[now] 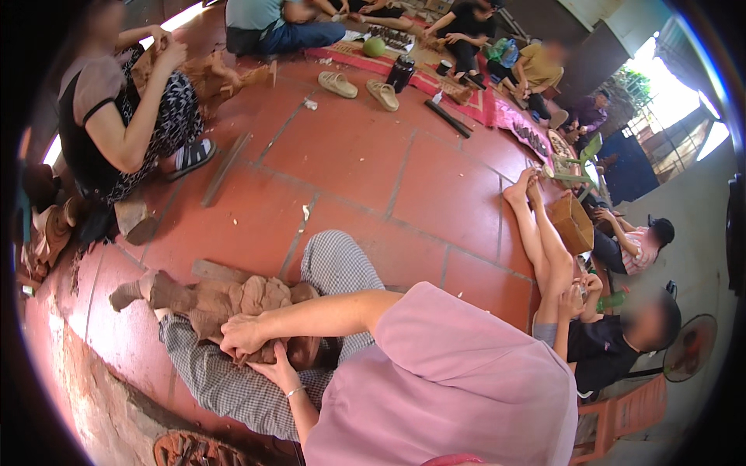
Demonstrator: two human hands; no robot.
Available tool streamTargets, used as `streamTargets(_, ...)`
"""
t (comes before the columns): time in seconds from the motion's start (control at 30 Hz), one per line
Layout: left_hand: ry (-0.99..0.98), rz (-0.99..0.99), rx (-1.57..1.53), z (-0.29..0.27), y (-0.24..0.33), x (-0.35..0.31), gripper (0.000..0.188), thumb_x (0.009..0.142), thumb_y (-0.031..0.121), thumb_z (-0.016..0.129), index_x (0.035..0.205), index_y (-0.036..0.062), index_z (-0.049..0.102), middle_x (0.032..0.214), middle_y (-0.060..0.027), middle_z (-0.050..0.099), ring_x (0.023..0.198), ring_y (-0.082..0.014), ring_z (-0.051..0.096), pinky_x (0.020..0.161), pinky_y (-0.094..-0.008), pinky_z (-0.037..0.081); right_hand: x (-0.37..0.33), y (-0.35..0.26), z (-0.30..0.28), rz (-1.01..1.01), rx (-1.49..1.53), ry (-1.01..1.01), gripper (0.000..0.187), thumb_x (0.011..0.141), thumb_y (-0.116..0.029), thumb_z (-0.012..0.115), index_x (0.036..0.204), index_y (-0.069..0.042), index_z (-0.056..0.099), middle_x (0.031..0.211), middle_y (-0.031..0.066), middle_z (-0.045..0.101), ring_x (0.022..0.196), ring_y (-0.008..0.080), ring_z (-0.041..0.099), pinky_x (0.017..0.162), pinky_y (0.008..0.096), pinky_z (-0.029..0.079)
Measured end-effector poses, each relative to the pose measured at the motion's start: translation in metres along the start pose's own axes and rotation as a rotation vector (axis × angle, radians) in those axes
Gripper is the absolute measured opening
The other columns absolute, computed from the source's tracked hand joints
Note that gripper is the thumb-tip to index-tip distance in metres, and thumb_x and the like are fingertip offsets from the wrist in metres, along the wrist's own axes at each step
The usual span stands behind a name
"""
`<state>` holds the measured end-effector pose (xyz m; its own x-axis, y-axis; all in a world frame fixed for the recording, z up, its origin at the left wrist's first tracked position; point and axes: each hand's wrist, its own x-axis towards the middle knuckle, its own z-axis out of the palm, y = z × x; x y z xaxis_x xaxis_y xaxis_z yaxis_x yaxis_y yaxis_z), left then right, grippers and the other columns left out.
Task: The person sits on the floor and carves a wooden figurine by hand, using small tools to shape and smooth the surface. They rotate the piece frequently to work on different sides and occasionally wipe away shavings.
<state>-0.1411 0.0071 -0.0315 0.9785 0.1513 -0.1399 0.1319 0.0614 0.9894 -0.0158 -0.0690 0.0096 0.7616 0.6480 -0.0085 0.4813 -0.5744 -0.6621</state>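
Close in, the left hand (pixel 278 371) lies against the near side of a brown figure (pixel 225 299) across the checked trousers (pixel 225 400), and the right hand (pixel 244 335) curls down onto it just beside; I cannot tell whether either one grips it or holds a tool. The figure's broad, lumpy form looks blocked out, so I judge the shaping well begun, with finer detail and smoothing probably left, though the hands hide part of its surface. Farther off, a seated co-worker (pixel 128 116) has another brown piece (pixel 210 81).
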Motion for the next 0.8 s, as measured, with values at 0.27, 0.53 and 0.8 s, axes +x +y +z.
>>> streamTargets(0.27,-0.037,-0.027,0.15,-0.003,-0.001,0.001,0.108,0.077,0.027,0.081,0.152,-0.003,0.01,0.153,-0.0229,0.021,0.142,-0.0325,0.024,0.117,-0.0411,0.021,-0.003,0.042,-0.008,-0.215,0.372,-0.131,0.017,0.078,-0.024,0.073,0.082,-0.009,0.066,0.087,0.0115,0.071,0.088,0.0325,0.066,0.074,0.0431,0.051)
streamTargets(0.53,-0.02,-0.04,0.138,-0.009,-0.002,0.0,0.109,0.075,0.025,0.082,0.152,-0.0032,0.01,0.153,-0.0222,0.021,0.142,-0.0319,0.024,0.116,-0.0406,0.021,-0.001,0.015,-0.015,-0.098,0.19,-0.139,0.014,0.076,-0.017,0.07,0.087,-0.009,0.068,0.082,0.0116,0.066,0.088,0.0321,0.064,0.077,0.0448,0.049)
streamTargets(0.8,0.011,-0.003,0.219,-0.005,-0.004,-0.003,0.103,0.078,0.023,0.08,0.151,-0.0038,0.012,0.148,-0.0208,0.029,0.136,-0.0291,0.033,0.112,-0.0376,0.029,-0.004,-0.003,-0.01,-0.016,0.004,-0.057,0.012,0.078,-0.019,0.07,0.086,-0.011,0.07,0.089,0.0081,0.069,0.096,0.0286,0.061,0.086,0.042,0.046)
